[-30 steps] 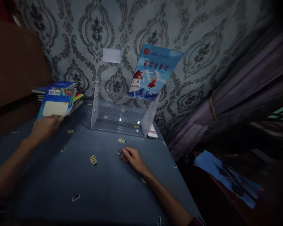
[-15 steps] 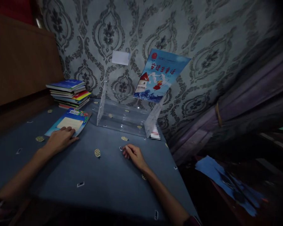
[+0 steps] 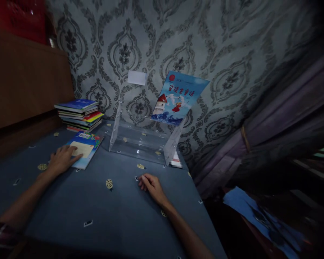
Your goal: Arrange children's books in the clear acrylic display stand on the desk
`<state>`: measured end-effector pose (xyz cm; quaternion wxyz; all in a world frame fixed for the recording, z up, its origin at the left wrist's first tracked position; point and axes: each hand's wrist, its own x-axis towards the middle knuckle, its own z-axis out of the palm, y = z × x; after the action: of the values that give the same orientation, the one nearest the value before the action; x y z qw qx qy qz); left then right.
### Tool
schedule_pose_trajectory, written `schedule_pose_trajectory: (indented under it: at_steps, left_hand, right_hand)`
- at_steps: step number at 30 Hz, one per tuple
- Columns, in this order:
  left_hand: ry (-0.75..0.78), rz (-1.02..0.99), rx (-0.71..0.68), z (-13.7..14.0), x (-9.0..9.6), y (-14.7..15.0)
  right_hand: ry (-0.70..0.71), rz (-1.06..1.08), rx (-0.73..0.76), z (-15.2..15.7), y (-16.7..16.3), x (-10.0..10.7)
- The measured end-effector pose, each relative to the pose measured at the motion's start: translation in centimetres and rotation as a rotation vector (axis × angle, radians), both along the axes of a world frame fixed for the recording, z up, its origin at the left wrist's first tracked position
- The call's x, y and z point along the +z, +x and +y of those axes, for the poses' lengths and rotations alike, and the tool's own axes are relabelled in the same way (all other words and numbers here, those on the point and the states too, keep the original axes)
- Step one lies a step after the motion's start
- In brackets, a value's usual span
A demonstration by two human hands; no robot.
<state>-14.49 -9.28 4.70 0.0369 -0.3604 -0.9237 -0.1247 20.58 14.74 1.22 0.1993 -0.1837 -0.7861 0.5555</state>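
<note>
My left hand (image 3: 61, 160) lies with fingers spread across the left part of a blue thin book (image 3: 86, 151), which rests back cover up on the table. Its fingertips touch the pale panel on the cover. My right hand (image 3: 152, 186) rests on the tablecloth with its fingers loosely curled and nothing visible in them. Beyond it stands a clear acrylic rack (image 3: 140, 154). A blue storybook (image 3: 179, 99) with a red-roofed castle leans upright at the rack's right side. To the left, behind the flat book, sits a stack of books (image 3: 78, 113).
The table (image 3: 118, 223) has a blue-grey cloth with a pineapple print. A patterned wall (image 3: 124, 54) rises behind it, and a white card (image 3: 136, 77) shows above the rack. Brown wooden furniture (image 3: 27, 79) borders the left; a tied curtain (image 3: 226, 154) hangs at right.
My left hand has shifted left over the flat book, with its fingers more spread, and more of the book's lower right shows. My right hand stays in place. The view has tilted slightly upward.
</note>
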Motion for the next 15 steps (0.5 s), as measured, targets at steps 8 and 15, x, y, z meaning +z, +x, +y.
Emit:
schedule_pose_trajectory:
  at_steps: [8, 15]
  left_hand:
    - [-0.088, -0.013, 0.127, 0.25, 0.17, -0.15]
    - [-0.133, -0.03, 0.156, 0.47, -0.39, -0.38]
  right_hand:
    - [0.017, -0.016, -0.004, -0.41, -0.12, 0.04]
    - [0.029, 0.003, 0.014, -0.38, 0.08, 0.09]
